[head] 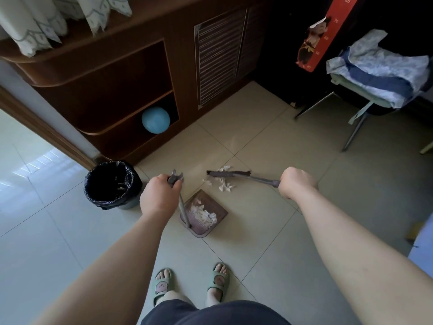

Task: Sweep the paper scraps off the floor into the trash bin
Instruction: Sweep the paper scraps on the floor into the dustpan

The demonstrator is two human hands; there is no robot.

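Sweeping under way on the pale beige tiled floor (269,221), dark brown wooden cabinet (131,73) behind.

Black-lined round trash bin (112,184) stands left; brown plastic dustpan (206,219), left hand (161,195) fisted round its handle, holds white paper scraps (223,184), others loose just beyond it; right hand (296,181) clenches the grey broom (236,175).
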